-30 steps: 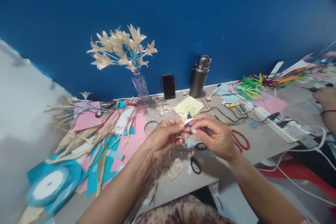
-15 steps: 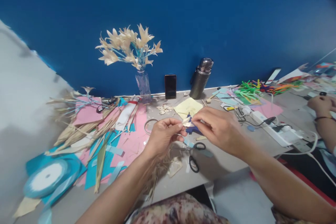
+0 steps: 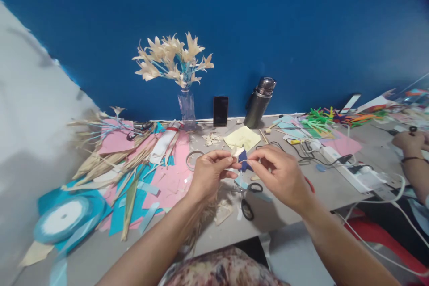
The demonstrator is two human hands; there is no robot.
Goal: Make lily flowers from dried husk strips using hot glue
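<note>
Between the thumb and fingers of my left hand (image 3: 214,170) is a small cream husk petal piece (image 3: 238,151). My right hand (image 3: 276,172) is closed in a pinch close beside it, on what looks like a thin pale strip (image 3: 245,161) that runs toward the left fingers. A dark blue object (image 3: 244,159), partly hidden, lies just behind the fingertips. Below the hands, scissors with black handles (image 3: 247,210) rest on the table. A yellow paper sheet (image 3: 242,136) lies beyond them.
Cream flowers (image 3: 174,56) stand in a clear vase (image 3: 187,107), near a phone (image 3: 220,111) and a steel flask (image 3: 259,105). Husks, coloured paper and a ribbon roll (image 3: 63,219) cover the left. A power strip (image 3: 348,167) and another person's hand (image 3: 407,140) are at right.
My right hand has come down slightly and the red item beside it now shows. My left hand stays nearly in place, still pinching the husk piece. The view has shifted a little.
</note>
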